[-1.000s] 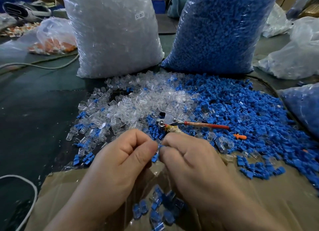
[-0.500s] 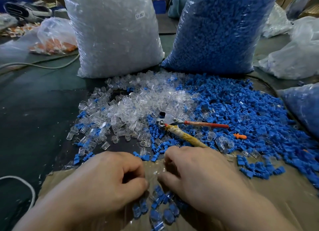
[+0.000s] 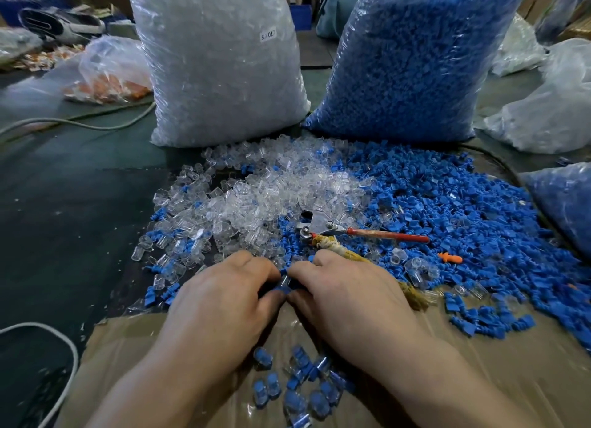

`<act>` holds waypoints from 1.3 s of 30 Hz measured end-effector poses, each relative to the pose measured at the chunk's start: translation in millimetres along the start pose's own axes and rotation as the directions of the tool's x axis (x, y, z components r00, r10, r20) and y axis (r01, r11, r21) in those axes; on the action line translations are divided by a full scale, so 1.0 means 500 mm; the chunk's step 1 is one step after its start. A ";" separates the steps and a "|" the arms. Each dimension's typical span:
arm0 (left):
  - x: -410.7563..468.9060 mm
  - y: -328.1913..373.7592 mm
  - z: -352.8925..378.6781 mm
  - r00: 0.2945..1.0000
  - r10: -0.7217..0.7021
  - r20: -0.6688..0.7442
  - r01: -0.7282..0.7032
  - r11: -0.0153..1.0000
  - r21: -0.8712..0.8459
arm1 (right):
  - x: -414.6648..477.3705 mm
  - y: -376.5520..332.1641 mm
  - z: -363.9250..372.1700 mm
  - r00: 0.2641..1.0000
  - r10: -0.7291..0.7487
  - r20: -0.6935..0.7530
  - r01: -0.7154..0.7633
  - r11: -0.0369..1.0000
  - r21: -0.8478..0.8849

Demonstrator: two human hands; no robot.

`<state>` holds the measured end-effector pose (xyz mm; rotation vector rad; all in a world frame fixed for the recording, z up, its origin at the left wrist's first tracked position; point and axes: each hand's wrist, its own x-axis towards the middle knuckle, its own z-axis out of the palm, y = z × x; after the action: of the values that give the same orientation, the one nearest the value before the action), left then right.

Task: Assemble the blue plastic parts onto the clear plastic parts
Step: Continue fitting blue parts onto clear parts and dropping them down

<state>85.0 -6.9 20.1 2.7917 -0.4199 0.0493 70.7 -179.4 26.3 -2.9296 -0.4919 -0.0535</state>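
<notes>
Blue plastic parts (image 3: 447, 210) lie heaped on the counter (image 3: 64, 219) to the right of the red-handled cutter (image 3: 321, 224), and clear plastic parts (image 3: 256, 197) lie to its left. Just in front of the cutter the left hand (image 3: 224, 303) and right hand (image 3: 351, 299) meet, fingers curled, both pinching one small blue-and-clear piece (image 3: 284, 285). Nearer the person than the cutter, assembled pieces (image 3: 300, 386) lie on cardboard (image 3: 511, 379).

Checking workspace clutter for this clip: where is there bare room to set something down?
Bare dark table left of the clear parts, between the white cable and grey cable. Bare cardboard right of the right hand, below the blue parts. Crowded: the middle, piles and pliers.
</notes>
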 end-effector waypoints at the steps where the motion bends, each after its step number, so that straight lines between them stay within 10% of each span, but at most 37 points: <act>1: 0.000 0.001 0.000 1.000 -0.003 -0.005 0.003 1.000 -0.010 | 0.001 0.002 0.002 1.000 0.002 -0.002 -0.002 1.000 -0.003; 30: 0.005 0.006 0.022 0.990 0.128 -0.054 -0.134 0.983 -0.124 | -0.016 0.002 -0.008 0.994 0.059 -0.093 -0.033 0.965 0.259; 39: 0.003 -0.010 0.038 0.948 -0.143 -0.283 -0.037 0.836 -0.547 | -0.018 0.017 -0.002 0.937 0.233 -0.259 -0.057 0.835 0.547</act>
<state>87.8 -8.8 0.9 2.1716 -0.2252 0.3074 65.2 -190.5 25.3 -2.3341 -0.1831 -0.3106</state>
